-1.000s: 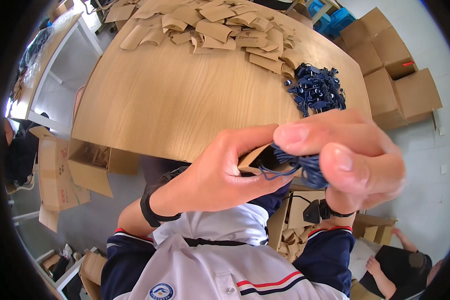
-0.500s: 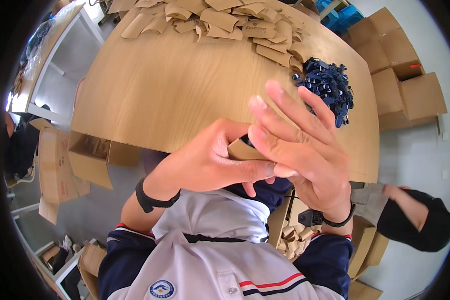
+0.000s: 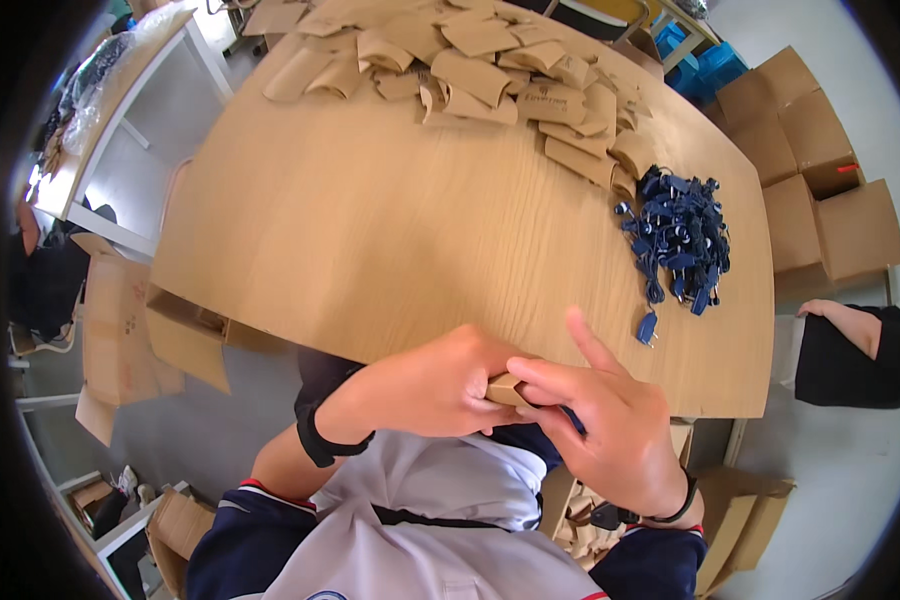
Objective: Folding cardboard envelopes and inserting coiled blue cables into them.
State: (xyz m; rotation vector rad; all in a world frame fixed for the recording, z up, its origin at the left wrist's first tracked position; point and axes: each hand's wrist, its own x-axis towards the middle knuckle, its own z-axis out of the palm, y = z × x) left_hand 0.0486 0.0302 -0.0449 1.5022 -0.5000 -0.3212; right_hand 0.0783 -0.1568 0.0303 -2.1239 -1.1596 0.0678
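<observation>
A small brown cardboard pillow box is held in front of my waist, just off the table's near edge. My left hand wraps around it and hides most of its length. On the box's right end, the thumb and a finger of my right hand press the cardboard, while another finger points up and away. That end looks folded over, and no contents show. Dark blue plug-and-cable sets lie heaped on the table's right side, one plug sticking out toward me.
Many flat brown pillow boxes are piled along the far side of the wooden table. Below my right arm, a carton holds more brown boxes. Cartons are stacked at the right, near a person in black. An open carton stands left.
Both hands have come lower and nearer my body with the box. Its right end was open with something dark inside; now it appears folded shut. My view has shifted, showing more of the table.
</observation>
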